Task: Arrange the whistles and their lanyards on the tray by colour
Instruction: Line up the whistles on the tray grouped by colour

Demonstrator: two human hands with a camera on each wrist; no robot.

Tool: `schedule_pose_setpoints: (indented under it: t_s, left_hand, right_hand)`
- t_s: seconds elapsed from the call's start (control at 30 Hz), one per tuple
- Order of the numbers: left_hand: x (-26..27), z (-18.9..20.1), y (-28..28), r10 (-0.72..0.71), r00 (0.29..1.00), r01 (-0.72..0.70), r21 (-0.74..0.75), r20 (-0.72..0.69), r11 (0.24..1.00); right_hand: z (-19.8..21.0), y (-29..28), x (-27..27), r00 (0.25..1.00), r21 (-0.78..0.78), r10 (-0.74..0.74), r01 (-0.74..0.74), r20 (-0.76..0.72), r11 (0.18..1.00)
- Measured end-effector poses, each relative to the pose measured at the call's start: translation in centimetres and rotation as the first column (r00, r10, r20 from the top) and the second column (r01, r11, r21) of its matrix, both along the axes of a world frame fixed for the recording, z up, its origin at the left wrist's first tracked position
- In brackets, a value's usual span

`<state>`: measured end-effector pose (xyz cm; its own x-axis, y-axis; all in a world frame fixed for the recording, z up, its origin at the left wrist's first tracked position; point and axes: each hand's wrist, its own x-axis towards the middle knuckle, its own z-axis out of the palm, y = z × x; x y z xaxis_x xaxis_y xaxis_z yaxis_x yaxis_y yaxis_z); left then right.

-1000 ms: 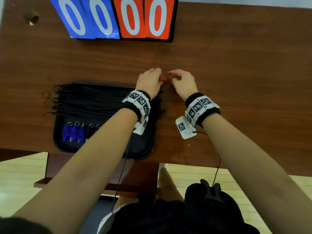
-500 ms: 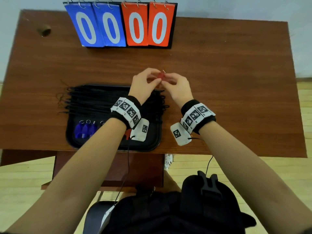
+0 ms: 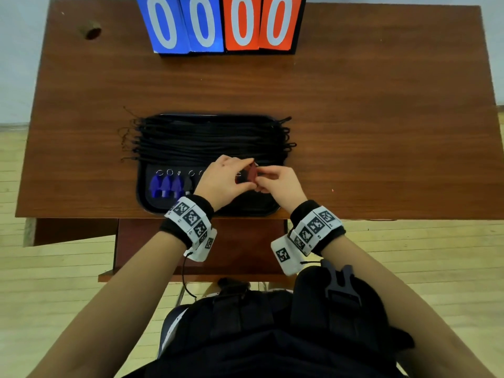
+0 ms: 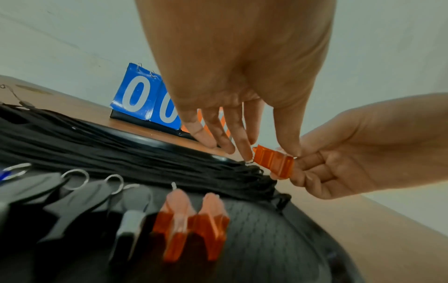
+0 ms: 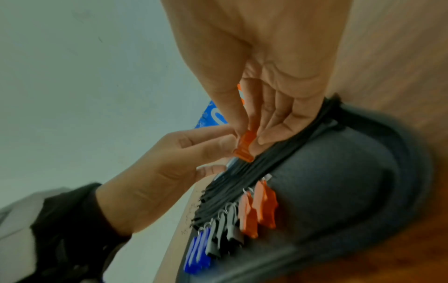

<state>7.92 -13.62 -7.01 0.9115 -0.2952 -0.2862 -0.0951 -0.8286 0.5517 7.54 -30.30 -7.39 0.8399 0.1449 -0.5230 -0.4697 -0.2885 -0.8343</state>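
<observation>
Both hands hold one orange whistle (image 3: 252, 173) just above the black tray (image 3: 210, 212), over its front right part. My left hand (image 3: 241, 173) pinches its ring end (image 4: 272, 162) between thumb and fingertips. My right hand (image 3: 261, 182) grips the other end between thumb and curled fingers (image 5: 244, 146). Along the tray's near side lies a row: blue whistles (image 3: 166, 185) on the left, black and grey whistles (image 4: 72, 199) in the middle, two orange whistles (image 4: 191, 224) on the right. Black lanyards (image 3: 212, 137) lie bundled across the tray's far half.
A flip scoreboard (image 3: 223, 23) with blue and red zeros stands at the table's far edge. A small round hole (image 3: 91, 30) marks the far left corner. The tray sits at the table's near edge, and its mesh floor (image 4: 266, 249) shows right of the orange whistles.
Both hands have come back from the table beyond the tray's far right corner to above the tray's front part, carrying the orange whistle between them.
</observation>
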Motion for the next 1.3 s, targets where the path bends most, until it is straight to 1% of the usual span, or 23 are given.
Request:
schedule_pose_setpoints:
  t_s: [0.1,0.17,0.33,0.5,0.63,0.83,1.07,1.3]
  left_hand:
    - [-0.8,-1.3,0.3,-0.127,0.992,0.124,0.123,0.014,0.985]
    - [-1.1,-2.0,0.6,-0.17,0.985,0.164,0.166,0.019,0.972]
    - [-1.6,-3.2,2.3,-0.198,0.979,0.185,0.186,0.056,0.965]
    - [-1.7,-4.3,3.3,-0.243,0.969,0.23,0.222,0.033,0.948]
    - [-1.6,-4.8,3.4,-0.246,0.968,0.231,0.219,0.045,0.948]
    - [-1.4,-5.0,3.4,-0.255,0.964,0.237,0.193,0.075,0.952]
    - [-1.3,-5.3,4.3,-0.275,0.956,0.253,0.189,0.103,0.949]
    - [-1.6,-5.6,4.0,-0.27,0.957,0.248,0.184,0.105,0.951]
  right_hand:
    - [-1.1,0.9,-1.1,1.0,-0.053,0.021,-0.022,-0.018,0.998]
    - [-1.7,1.4,-1.4,1.0,-0.086,0.014,-0.016,-0.023,0.996]
    - [-2.4,2.2,-1.7,1.0,-0.165,-0.001,-0.003,-0.024,0.986]
    - [-2.9,2.9,-2.3,1.0,-0.247,0.014,-0.014,-0.002,0.969]
    - [-3.9,3.2,-2.5,1.0,-0.292,-0.015,0.021,0.024,0.956]
    - [-4.4,3.6,-2.7,0.997,-0.326,-0.034,0.056,0.072,0.944]
    - [-4.7,4.4,-2.4,0.997,-0.389,-0.055,0.072,0.055,0.919]
    - [-4.9,4.6,-2.6,0.992,-0.394,-0.1,0.121,0.073,0.911]
